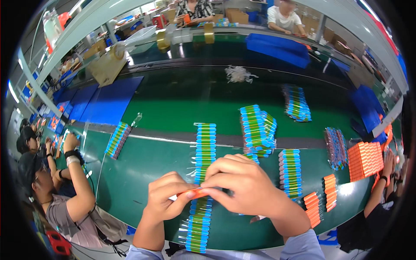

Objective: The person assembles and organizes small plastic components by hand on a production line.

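Both my hands are closed in front of me over a long strip of blue-and-green wrapped sticks [206,143], which runs away from me across the green table. Between thumb and fingers, my left hand [167,197] pinches a small orange stick-shaped piece [195,192]. My right hand [240,182] pinches at the right end of that same piece, its fingertips meeting the left thumb. Fingers cover most of the piece, so its exact kind does not show. The strip passes under my hands, and its clear wrapper ends stick out along the left side.
More blue-and-green bundles [290,173] lie to the right, with a stacked pile [255,128] behind. Orange bundles [366,160] sit at far right near another person's arm. A blue tray [277,50] and crumpled clear scraps [239,73] are farther back. People work left and across.
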Demonstrator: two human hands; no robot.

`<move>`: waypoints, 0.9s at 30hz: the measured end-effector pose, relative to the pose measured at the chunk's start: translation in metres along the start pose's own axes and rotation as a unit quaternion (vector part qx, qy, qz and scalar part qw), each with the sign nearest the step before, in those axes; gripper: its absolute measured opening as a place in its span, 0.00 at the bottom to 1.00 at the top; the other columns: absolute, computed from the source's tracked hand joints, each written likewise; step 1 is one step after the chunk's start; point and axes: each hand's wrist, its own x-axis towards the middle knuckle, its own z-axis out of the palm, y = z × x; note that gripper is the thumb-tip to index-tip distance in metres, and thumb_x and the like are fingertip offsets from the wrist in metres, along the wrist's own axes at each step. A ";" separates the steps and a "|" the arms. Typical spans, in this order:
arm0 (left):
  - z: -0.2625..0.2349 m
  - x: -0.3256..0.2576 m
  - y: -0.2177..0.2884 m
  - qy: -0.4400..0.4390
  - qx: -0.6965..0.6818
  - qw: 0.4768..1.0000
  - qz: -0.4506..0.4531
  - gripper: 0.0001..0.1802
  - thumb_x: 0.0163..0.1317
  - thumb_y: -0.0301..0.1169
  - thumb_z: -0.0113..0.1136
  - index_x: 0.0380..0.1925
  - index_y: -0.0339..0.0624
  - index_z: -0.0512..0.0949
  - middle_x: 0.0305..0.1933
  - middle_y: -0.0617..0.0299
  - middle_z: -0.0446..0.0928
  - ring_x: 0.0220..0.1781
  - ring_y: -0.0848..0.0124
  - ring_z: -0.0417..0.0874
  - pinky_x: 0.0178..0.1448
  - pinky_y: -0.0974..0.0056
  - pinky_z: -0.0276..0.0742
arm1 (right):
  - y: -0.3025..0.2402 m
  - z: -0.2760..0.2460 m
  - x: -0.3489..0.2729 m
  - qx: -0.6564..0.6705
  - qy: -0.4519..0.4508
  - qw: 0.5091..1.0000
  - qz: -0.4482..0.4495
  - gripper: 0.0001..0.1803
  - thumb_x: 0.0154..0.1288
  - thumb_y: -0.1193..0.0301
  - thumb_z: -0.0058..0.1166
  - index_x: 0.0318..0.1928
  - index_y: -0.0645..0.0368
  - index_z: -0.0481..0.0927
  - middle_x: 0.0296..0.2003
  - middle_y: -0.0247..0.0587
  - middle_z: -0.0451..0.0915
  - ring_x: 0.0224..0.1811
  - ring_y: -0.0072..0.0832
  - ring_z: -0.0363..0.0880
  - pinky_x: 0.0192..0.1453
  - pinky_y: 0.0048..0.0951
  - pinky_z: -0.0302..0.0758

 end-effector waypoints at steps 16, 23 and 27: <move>0.009 -0.015 -0.009 0.052 0.015 0.990 -0.133 0.06 0.64 0.26 0.66 0.30 0.35 0.85 0.20 0.58 0.76 0.19 0.70 0.76 0.24 0.65 0.66 | -0.010 0.040 -0.007 -0.280 0.058 0.951 -0.120 0.05 0.50 0.74 0.67 0.30 0.56 0.84 0.30 0.28 0.79 0.30 0.26 0.77 0.40 0.34 0.72; 0.002 -0.016 -0.013 0.003 -0.122 0.974 -0.191 0.06 0.67 0.26 0.65 0.33 0.34 0.86 0.29 0.58 0.82 0.27 0.74 0.79 0.32 0.67 0.72 | 0.002 0.031 0.002 -0.190 0.063 0.971 -0.132 0.07 0.47 0.74 0.64 0.30 0.57 0.82 0.31 0.30 0.77 0.32 0.26 0.76 0.38 0.32 0.71; 0.001 -0.020 -0.021 -0.002 -0.115 0.981 -0.154 0.05 0.66 0.25 0.65 0.36 0.34 0.86 0.29 0.58 0.82 0.28 0.74 0.79 0.32 0.68 0.71 | 0.006 0.031 0.002 -0.145 0.049 0.978 -0.140 0.06 0.48 0.74 0.64 0.30 0.57 0.83 0.31 0.29 0.78 0.33 0.25 0.77 0.38 0.31 0.71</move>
